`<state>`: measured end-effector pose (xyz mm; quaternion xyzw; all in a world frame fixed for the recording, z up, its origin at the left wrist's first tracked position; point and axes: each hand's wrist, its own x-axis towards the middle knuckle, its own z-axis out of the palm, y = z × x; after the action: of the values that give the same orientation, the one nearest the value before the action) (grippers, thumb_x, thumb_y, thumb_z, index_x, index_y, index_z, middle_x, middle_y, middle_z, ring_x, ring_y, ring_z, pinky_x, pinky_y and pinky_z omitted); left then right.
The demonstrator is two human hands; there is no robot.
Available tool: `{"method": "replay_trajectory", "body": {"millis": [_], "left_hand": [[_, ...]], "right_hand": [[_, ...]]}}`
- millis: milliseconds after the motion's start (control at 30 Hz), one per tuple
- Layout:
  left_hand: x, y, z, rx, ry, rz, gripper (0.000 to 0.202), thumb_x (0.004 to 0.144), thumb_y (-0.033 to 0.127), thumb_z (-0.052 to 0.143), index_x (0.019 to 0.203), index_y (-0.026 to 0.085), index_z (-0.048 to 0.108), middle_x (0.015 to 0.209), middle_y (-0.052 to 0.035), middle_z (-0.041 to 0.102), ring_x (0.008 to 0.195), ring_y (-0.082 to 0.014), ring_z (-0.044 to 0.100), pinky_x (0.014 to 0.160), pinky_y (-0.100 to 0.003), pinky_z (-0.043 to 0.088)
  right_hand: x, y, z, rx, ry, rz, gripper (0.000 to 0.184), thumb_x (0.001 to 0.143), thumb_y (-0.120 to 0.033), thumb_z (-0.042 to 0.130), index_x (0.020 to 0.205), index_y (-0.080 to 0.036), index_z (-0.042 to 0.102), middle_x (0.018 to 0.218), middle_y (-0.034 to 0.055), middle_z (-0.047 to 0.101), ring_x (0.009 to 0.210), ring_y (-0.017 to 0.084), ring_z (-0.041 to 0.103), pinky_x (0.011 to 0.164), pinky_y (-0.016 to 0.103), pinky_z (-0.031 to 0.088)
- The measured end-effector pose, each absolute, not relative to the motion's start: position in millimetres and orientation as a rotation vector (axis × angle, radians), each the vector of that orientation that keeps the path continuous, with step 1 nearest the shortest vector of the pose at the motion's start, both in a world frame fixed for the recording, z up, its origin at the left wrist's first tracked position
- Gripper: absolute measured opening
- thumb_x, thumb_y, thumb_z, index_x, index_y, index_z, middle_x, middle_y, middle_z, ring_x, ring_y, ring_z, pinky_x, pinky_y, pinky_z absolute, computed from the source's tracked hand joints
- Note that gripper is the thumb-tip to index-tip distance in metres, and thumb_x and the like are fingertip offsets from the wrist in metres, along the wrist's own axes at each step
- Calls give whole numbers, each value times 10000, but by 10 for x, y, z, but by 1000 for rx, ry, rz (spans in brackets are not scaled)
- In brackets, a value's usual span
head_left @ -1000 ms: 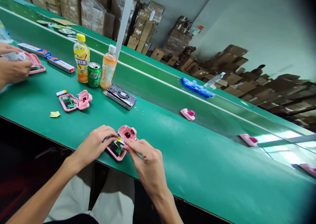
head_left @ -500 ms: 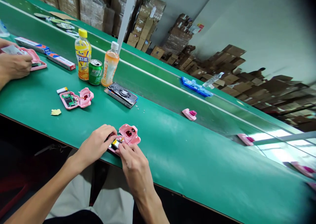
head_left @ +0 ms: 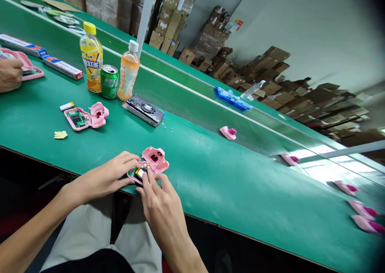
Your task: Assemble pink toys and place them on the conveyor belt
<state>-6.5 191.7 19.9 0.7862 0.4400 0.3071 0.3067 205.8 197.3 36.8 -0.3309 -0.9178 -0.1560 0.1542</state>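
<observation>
Pink toy-camera shell (head_left: 155, 159) lies opened out near the front edge of the table (head_left: 228, 192). Our left hand (head_left: 102, 176) steadies its lower half, the fingers closed narrowly on the rim, while our right hand (head_left: 161, 210) pinches a small foil-wrapped battery (head_left: 140, 173) against it. Working well here means keeping the fingertips on the battery's flat faces and leaving any wires slack. A second opened shell (head_left: 86, 117) lies farther up the table, toward a co-worker's hand (head_left: 10, 75).
</observation>
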Motion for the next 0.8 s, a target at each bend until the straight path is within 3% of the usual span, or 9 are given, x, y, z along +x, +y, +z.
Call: {"method": "replay_trajectory", "body": {"millis": [133, 333, 467, 533, 633, 667, 733, 800], "left_hand": [[-64, 1917, 167, 2094, 1183, 818, 262, 1021, 250, 533, 1281, 241, 566, 1381, -69, 541, 1320, -200, 482, 1122, -340, 436], [-49, 1919, 142, 2120, 1208, 903, 219, 1019, 258, 535, 1226, 251, 606, 1360, -58, 575, 1312, -210, 507, 1094, -332, 464], [-33, 1888, 131, 2103, 1223, 907, 196, 1010, 266, 551, 1187, 259, 637, 1337, -55, 587, 1283, -217, 529, 1064, -329, 483], [-18, 1871, 118, 2111, 1239, 898, 195, 1008, 269, 549, 1176, 269, 648, 1345, -56, 572, 1275, -224, 536, 1057, -336, 486], [5, 1860, 106, 2161, 1261, 893, 197, 1004, 256, 537, 1168, 272, 645, 1325, -60, 564, 1242, -222, 552, 1037, -330, 493], [11, 1859, 107, 2182, 1266, 887, 197, 1000, 256, 539, 1169, 269, 641, 1311, -63, 565, 1225, -222, 560, 1025, -329, 498], [20, 1854, 114, 2218, 1281, 872, 221, 994, 259, 545, 1200, 266, 625, 1298, -72, 564, 1202, -226, 570, 1011, -334, 503], [26, 1844, 122, 2235, 1302, 852, 291, 996, 258, 538, 1283, 277, 585, 1313, -78, 554, 1211, -229, 567, 1017, -348, 502]], "right_hand": [[2101, 1959, 212, -914, -2553, -423, 434, 968, -89, 469, 1383, -90, 598, 1430, 67, 538, 1141, 216, 509, 875, 333, 537], [2133, 1988, -115, -873, -2209, -267, 321, 894, -111, 663, 1203, -184, 706, 1166, 44, 696, 831, 127, 530, 735, 284, 473], [2182, 1874, -210, -769, -2000, -159, 297, 865, -117, 700, 1142, -220, 726, 1032, 39, 727, 842, 133, 604, 709, 265, 476], [2241, 1921, -67, -959, -1901, -18, 212, 982, -265, 557, 1040, -211, 753, 966, 63, 725, 837, 149, 622, 732, 281, 492], [2267, 2303, 411, -1695, -2045, 356, 764, 1065, -458, 43, 1090, -139, 737, 1044, 127, 696, 854, 161, 626, 778, 286, 485], [2237, 2506, 594, -1817, -2154, 472, 808, 1058, -486, 5, 1159, -114, 714, 1071, 135, 689, 870, 158, 628, 784, 271, 475], [2118, 2948, 906, -1854, -2377, 668, 739, 1059, -559, 161, 1022, -107, 745, 935, 105, 700, 782, 122, 607, 747, 222, 446], [1940, 3334, 1093, -1898, -2629, 906, 655, 988, -626, 434, 799, -79, 740, 773, 96, 678, 648, 94, 546, 671, 205, 407]]}}
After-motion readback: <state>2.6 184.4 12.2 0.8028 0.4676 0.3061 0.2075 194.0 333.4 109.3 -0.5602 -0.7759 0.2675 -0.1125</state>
